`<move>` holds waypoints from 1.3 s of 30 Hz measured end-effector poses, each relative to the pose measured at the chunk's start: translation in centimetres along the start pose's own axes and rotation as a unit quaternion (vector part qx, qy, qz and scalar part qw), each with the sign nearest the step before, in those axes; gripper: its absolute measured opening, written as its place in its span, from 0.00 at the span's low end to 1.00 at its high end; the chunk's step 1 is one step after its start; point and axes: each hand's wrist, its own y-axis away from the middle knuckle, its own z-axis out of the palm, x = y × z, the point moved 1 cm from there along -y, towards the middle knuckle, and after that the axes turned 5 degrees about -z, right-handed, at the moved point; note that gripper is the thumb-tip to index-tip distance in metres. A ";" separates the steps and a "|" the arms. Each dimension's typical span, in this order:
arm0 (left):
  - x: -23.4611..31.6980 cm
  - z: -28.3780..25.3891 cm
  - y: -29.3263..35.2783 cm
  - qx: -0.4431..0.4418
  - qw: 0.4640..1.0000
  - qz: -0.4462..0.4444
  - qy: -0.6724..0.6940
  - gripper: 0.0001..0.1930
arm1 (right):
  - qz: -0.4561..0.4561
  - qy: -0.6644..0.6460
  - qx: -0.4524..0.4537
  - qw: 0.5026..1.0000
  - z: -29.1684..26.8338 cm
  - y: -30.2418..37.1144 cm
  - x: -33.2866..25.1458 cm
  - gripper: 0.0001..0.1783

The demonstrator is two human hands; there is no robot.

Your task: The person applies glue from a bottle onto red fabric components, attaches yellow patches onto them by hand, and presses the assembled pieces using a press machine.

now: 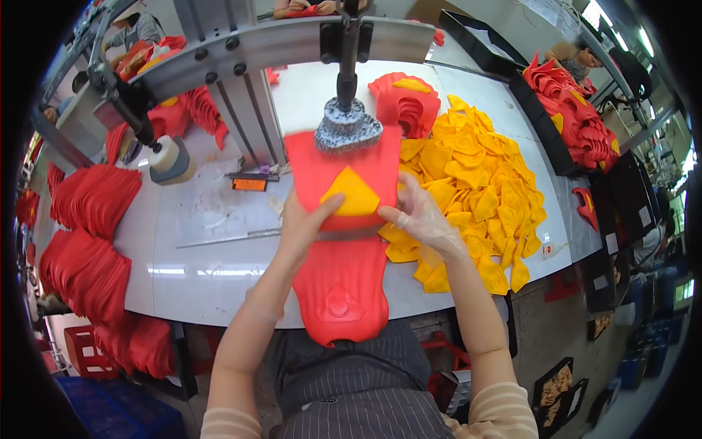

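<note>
At far left, stacked red pieces (88, 271) crowded the table's edge, above a blue crate (121, 413) and a red stool (91, 351). A white-and-grey pad (172, 161) hung from an arm of the metal frame (270, 55), whose thick post stood behind the bench. Near its foot lay a small orange-and-black object (251, 183).

The left hand (301, 219) grasped the left edge of a red sheet (311, 161), its thumb over the left corner of a yellow piece (355, 194), its fingers hidden. That yellow piece lay on the red sheet, between both hands. A speckled pad (347, 132) hung just beyond it, blocking sight of the sheet's far part. Nearer the body, a red moulded piece (340, 293) overhung the table edge.

The right hand (428, 223), thinly gloved, had its thumb at the yellow piece's right corner; whether it gripped anything, I could not tell. Past it, a curled red piece (402, 110) stood beside a heap of yellow pieces (486, 190), which crowded that forearm. Farther right were a small white bottle (552, 250) and a black tray (537, 135) filled with red pieces.
</note>
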 end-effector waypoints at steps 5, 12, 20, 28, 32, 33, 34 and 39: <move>-2.6 -0.4 -5.1 0.159 0.883 0.208 -0.390 0.35 | -0.113 -0.160 0.161 0.967 1.1 -5.0 3.5 0.38; -4.8 -0.9 -7.5 0.216 0.901 0.206 -0.314 0.32 | -0.071 -0.013 0.217 0.974 0.9 -7.2 1.4 0.34; -4.3 0.7 -7.9 0.244 0.888 0.213 -0.327 0.36 | -0.099 0.203 0.297 0.928 0.7 -7.9 3.8 0.34; -4.0 -0.5 -7.3 0.216 0.899 0.169 -0.340 0.38 | -0.109 0.253 0.371 0.887 -2.8 -7.5 -2.4 0.24; -4.4 -0.7 -7.4 0.207 0.923 0.136 -0.294 0.39 | -0.417 0.106 0.567 0.703 -6.0 -8.0 -13.8 0.19; -4.5 -0.9 -7.4 0.191 0.938 0.111 -0.266 0.37 | -0.380 0.096 0.547 0.739 -6.1 -8.9 -17.6 0.26; -4.5 0.5 -7.7 0.172 0.943 0.119 -0.258 0.37 | -0.338 0.100 0.538 0.766 -7.5 -9.3 -21.0 0.32; 0.1 1.1 -4.7 0.138 0.944 0.253 -0.162 0.30 | -0.497 0.015 0.373 0.784 -4.7 -7.4 -24.8 0.33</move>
